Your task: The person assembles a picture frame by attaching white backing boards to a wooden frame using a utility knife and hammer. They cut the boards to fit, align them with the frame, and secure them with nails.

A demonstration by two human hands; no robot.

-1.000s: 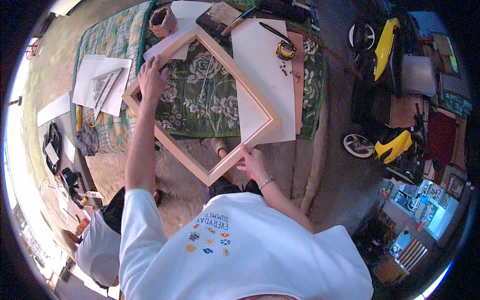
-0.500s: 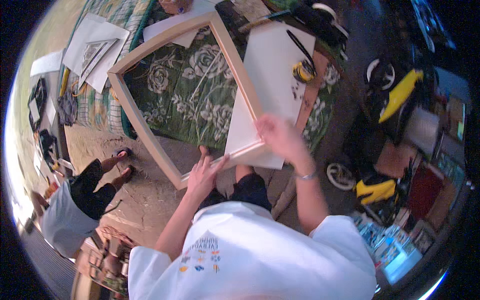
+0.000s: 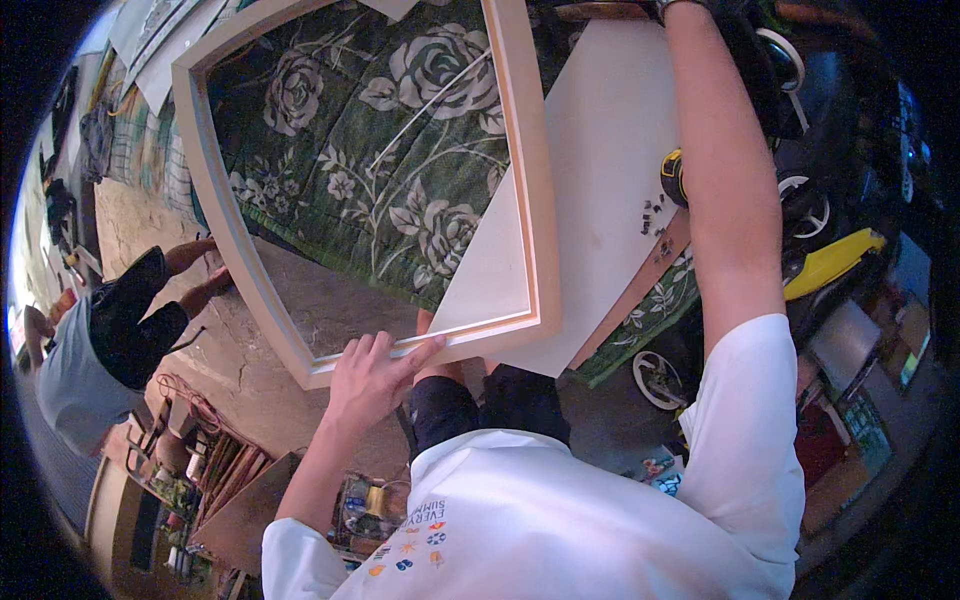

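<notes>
A pale wooden frame (image 3: 240,255), bare inside, lies over a green quilt with white roses (image 3: 440,70); its near edge juts out toward my body. My left hand (image 3: 372,378) is closed over that near edge, thumb and fingers along the wood. My right arm stretches far forward on the right, and the hand itself is beyond the top of the picture; only a bracelet (image 3: 682,4) shows at the wrist. Beneath the frame's right side lies a white board (image 3: 610,150). Several small dark pieces (image 3: 652,215) are scattered on it, beside a yellow tape measure (image 3: 672,178) partly hidden by my forearm.
Another person (image 3: 105,340) in a grey shirt is at the left. Papers (image 3: 150,45) lie at the far left. A brown strip (image 3: 635,295) runs along the board's right edge. Yellow and black wheeled things (image 3: 830,265) stand at the right, clutter (image 3: 230,480) at lower left.
My right hand has left the frame's near right corner and reached far forward out of view. My left hand keeps its hold; the frame appears larger and closer.
</notes>
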